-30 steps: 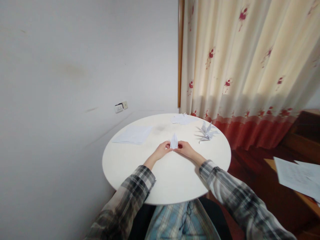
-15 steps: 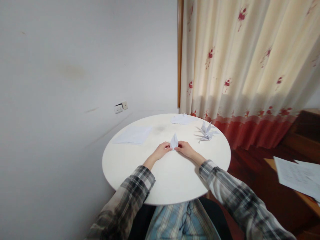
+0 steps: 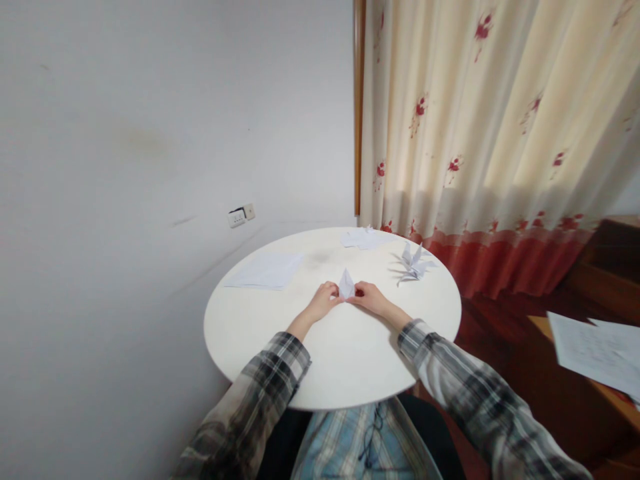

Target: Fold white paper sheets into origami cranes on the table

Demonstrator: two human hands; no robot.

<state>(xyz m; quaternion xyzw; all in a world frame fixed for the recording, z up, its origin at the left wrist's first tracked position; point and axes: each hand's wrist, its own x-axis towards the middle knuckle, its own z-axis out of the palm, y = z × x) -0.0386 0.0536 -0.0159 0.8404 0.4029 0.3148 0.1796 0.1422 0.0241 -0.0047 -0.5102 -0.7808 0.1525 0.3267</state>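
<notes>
Wall (image 3: 125,153), pale and scuffed; a socket plate (image 3: 237,219) is mounted on it, a smaller plate just beside. Round white worktop (image 3: 345,363); its left part is occupied by flat sheets of blank white paper (image 3: 265,270), set near the rim. Left hand (image 3: 323,299), closed by thumb and fingers on the left edge of the folded paper. Folded paper (image 3: 346,285), white, kite-like, placed between the two hands near the middle of the worktop; its sharp tip is pointed away from the person, its long axis is run nearly straight from near to far, its base is turned to the person; whether it is lifted off the surface cannot be told. Paper pieces (image 3: 357,238), laid at the far rim. Right hand (image 3: 369,295), closed likewise on the right edge. Folded paper figures (image 3: 414,263), spiky, grouped near the right rim. Curtain (image 3: 480,127), cream, red-flowered, red-hemmed. Marked sheets (image 3: 590,350), laid on a wooden surface at far right
</notes>
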